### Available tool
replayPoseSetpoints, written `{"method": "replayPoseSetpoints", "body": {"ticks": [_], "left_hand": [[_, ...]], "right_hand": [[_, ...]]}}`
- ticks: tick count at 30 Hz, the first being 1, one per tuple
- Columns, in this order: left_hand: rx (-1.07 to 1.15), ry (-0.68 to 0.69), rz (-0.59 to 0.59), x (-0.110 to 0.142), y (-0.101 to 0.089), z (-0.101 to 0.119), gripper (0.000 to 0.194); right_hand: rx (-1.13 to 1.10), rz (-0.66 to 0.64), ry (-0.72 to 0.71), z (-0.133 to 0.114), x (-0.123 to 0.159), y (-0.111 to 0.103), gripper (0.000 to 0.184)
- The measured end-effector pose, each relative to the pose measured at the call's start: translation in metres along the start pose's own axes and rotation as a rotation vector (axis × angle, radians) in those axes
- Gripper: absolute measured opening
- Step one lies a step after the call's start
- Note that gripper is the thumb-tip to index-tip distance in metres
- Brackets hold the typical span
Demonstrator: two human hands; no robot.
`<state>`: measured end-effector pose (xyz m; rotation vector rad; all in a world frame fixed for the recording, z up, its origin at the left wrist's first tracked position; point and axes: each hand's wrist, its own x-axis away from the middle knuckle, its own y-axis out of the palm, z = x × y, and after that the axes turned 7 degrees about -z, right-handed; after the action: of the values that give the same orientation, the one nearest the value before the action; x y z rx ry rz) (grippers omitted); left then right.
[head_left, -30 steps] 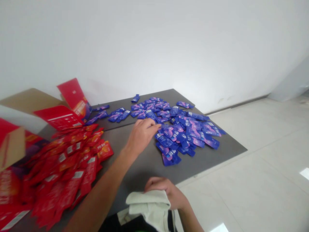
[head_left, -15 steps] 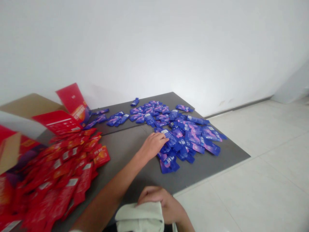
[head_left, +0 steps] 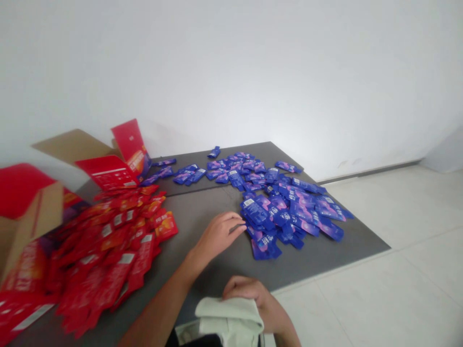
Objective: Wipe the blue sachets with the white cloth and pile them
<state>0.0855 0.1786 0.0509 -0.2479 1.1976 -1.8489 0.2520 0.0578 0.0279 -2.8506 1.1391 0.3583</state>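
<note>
My left hand (head_left: 219, 234) is stretched over the dark table at the left edge of a heap of blue-purple sachets (head_left: 285, 212). Its fingers are extended, with a gap between thumb and fingers and nothing visible between them. The fingertips are right beside the nearest sachets; whether they touch is hard to tell. Low in the view, my right hand (head_left: 253, 294) is closed on the folded upper edge of a pale green cloth (head_left: 231, 313). Part of the right hand's fingers is hidden behind the cloth.
To the left lies a big pile of red sachets (head_left: 119, 246) in front of open red cardboard boxes (head_left: 104, 171). More blue sachets are scattered toward the back of the grey table (head_left: 202, 202). A white wall (head_left: 253, 72) rises behind, and pale floor tiles (head_left: 415, 212) lie to the right.
My left hand has drawn back slightly from the blue sachets, its fingers parting from them. The whole view has shifted a little, so things appear further right. My right hand keeps its hold on the cloth.
</note>
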Motion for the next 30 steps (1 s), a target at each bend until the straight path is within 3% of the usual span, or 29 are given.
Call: {"method": "replayPoseSetpoints", "body": {"ticks": [9, 14, 17, 20, 23, 25, 30], "left_hand": [[0.164, -0.108, 0.026, 0.029, 0.010, -0.010, 0.023], [-0.026, -0.185, 0.149, 0.020, 0.007, -0.010, 0.037], [-0.130, -0.263, 0.222, -0.014, -0.002, -0.023, 0.043], [-0.223, -0.295, 0.208, -0.067, -0.012, -0.050, 0.034], [-0.317, -0.285, 0.123, -0.115, -0.017, -0.081, 0.020], [-0.381, -0.253, 0.059, -0.138, -0.014, -0.097, 0.024], [-0.513, -0.154, -0.093, -0.170, 0.002, -0.121, 0.034]], "right_hand": [[0.034, -0.027, 0.038, 0.000, 0.002, 0.001, 0.044], [0.048, -0.038, 0.082, -0.005, -0.001, 0.001, 0.054], [0.027, -0.023, 0.150, -0.010, -0.001, 0.004, 0.051], [0.001, 0.005, 0.206, -0.004, 0.002, 0.005, 0.048], [-0.006, 0.001, 0.164, 0.018, 0.004, 0.001, 0.056], [0.000, -0.070, 0.146, 0.036, 0.003, -0.006, 0.063], [0.036, -0.178, 0.298, 0.053, -0.004, -0.030, 0.042]]}}
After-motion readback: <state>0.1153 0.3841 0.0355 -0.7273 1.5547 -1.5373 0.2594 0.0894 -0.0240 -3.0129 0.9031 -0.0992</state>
